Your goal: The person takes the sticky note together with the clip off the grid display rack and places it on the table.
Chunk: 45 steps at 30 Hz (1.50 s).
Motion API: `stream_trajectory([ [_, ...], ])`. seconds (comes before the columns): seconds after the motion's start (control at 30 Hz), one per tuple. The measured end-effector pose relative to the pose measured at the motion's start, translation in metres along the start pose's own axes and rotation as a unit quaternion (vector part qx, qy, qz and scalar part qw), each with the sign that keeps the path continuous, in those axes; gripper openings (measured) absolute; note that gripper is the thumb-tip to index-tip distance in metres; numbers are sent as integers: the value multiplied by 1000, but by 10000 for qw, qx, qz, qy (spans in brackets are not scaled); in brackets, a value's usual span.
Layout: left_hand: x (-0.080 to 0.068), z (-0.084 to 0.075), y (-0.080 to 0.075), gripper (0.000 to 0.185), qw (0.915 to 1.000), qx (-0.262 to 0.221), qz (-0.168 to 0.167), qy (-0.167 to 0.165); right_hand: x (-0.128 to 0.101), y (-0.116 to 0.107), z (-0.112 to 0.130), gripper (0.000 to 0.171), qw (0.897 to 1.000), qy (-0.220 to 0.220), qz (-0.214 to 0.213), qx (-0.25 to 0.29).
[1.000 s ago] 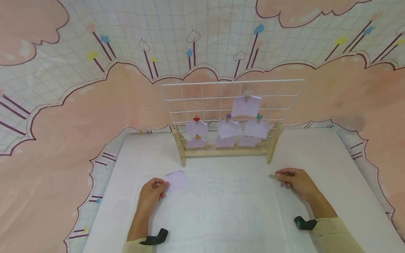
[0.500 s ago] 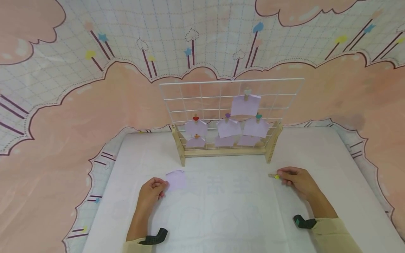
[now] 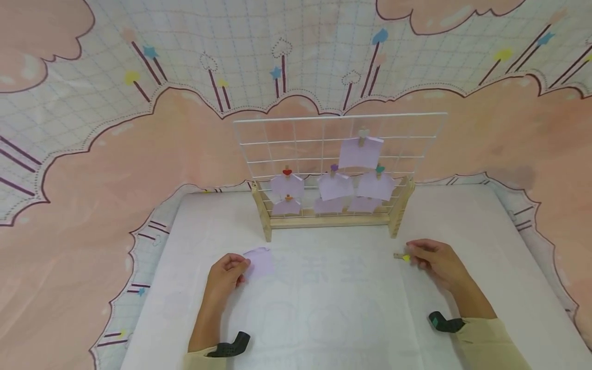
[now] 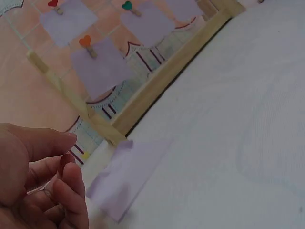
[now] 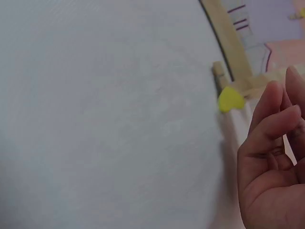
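A purple paper note [image 3: 261,262] lies on the white table in front of the rack's left foot, one edge curled up. My left hand [image 3: 228,272] is at its left edge, overlapping it in the head view. In the left wrist view a gap shows between thumb and loosely curled fingers [image 4: 71,179], with the note [image 4: 131,176] beyond them. A small wooden clothespin [image 3: 400,256] with a yellow heart [image 5: 231,99] lies on the table at the right. My right hand [image 3: 435,262] is close beside the heart, its fingers loosely bent and apart from the clothespin in the right wrist view.
At the back of the table [image 3: 333,308] stands a white wire grid rack [image 3: 342,119] with a wooden base [image 3: 330,221]. Several purple notes [image 3: 361,153] hang on it from heart clothespins. A patterned cloth [image 3: 162,128] covers the wall behind.
My left hand has shifted slightly right and up over the note's edge. My right hand has drawn slightly up and away, showing more of the yellow heart. Note and clothespin stay in place.
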<state>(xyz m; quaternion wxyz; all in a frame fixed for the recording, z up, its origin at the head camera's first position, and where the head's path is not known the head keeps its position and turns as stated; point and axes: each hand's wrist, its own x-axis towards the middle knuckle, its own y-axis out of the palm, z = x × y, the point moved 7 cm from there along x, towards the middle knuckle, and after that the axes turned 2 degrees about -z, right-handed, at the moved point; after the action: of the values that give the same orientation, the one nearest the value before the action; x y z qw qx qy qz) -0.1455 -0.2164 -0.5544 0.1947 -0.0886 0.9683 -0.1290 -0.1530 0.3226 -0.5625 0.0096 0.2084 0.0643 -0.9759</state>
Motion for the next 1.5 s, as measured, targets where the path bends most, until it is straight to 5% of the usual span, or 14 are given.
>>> stream_trajectory([
  [0.33,-18,-73,34,18,9921,-505,519,1020,-15,15,63,15,9946,-1035,64,-100],
  [0.53,-28,-120,59,18,9811,-559,977,1577,-26,29,114,31,9820,-1724,-300,-717],
  [0.73,-37,-160,84,20,9682,-672,1361,1988,-48,47,169,32,9516,-2509,-784,-1594],
  [1.0,-40,-201,109,22,9512,-988,1533,2487,-71,70,243,22,9075,-3624,-1271,-1704],
  [1.5,-37,-248,153,34,9426,-1377,1801,2452,-59,85,316,29,8824,-4072,-1729,-1603],
])
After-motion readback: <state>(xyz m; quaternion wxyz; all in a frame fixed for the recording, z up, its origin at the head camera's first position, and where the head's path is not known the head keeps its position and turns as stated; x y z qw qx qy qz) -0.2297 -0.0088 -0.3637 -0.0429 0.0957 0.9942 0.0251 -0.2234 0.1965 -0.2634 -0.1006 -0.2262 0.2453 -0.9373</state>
